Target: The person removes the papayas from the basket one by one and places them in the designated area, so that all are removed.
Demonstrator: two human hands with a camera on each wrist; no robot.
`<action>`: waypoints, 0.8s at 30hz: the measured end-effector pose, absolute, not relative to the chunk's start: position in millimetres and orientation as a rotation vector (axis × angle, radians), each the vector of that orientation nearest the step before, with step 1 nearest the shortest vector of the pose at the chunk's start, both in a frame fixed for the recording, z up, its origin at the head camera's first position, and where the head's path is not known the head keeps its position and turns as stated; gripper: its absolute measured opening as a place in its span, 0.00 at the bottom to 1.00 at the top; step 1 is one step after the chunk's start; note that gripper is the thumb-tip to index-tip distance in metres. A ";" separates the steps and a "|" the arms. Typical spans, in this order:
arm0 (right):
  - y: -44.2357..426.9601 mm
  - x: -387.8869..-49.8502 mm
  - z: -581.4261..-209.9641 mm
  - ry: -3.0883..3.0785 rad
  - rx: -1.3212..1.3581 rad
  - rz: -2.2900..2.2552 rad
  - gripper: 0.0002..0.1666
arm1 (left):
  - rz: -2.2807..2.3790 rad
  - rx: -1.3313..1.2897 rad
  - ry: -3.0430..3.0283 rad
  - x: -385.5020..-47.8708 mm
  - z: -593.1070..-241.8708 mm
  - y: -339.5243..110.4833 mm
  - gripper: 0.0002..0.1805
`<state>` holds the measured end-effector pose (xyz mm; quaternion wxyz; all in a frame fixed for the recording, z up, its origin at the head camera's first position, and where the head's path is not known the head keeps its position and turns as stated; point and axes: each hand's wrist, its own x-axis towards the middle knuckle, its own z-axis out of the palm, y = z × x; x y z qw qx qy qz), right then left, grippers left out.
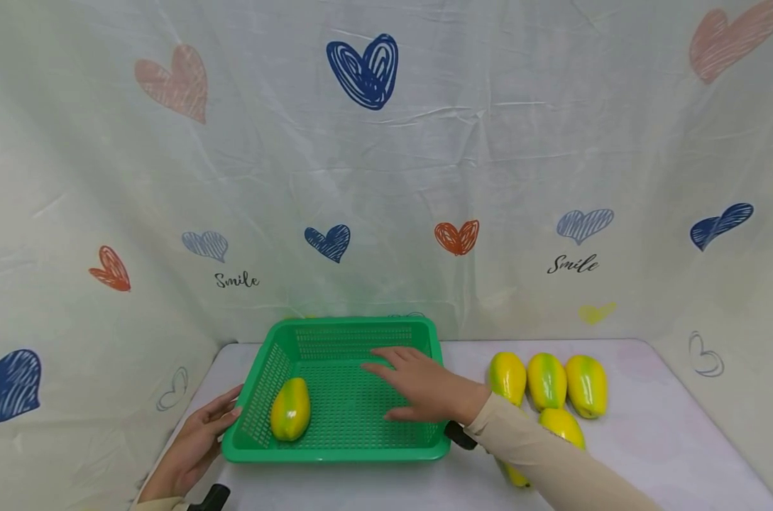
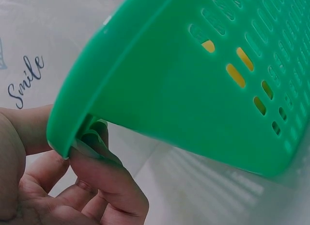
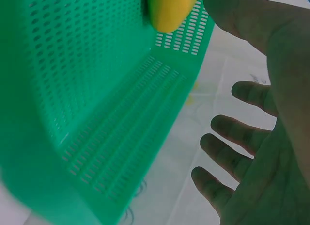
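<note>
A green plastic basket (image 1: 335, 455) with slotted walls stands on the table. One glossy yellow papaya (image 1: 291, 409) with a green streak lies inside, towards the left; its tip also shows in the right wrist view. At the basket's left side, my left hand (image 1: 197, 436) holds the rim, and in the left wrist view its curled fingers (image 2: 114, 184) reach under the edge. My right hand (image 1: 418, 387) hovers over the right part of the basket with fingers spread and nothing in it. The right wrist view shows its fingers (image 3: 230, 157) apart.
Right of the basket lie several more papayas (image 1: 586, 387), with the right sleeve (image 1: 539, 454) covering part of the group. A white curtain (image 1: 392, 177) printed with hearts hangs behind the table (image 1: 654, 440). Dark camera mounts (image 1: 210, 499) sit at both wrists.
</note>
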<state>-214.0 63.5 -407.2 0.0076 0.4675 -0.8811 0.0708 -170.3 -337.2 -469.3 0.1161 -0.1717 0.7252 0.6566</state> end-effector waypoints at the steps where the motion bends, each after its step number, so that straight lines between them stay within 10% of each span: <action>1: 60.0 -214.7 -407.6 -2.757 1.466 0.226 0.49 | 1.922 -0.505 2.124 -170.3 -469.5 -337.3 0.36; 24: -19.6 -230.8 -425.0 -2.837 1.472 0.012 0.52 | 1.917 -0.506 2.137 -169.1 -466.8 -334.7 0.36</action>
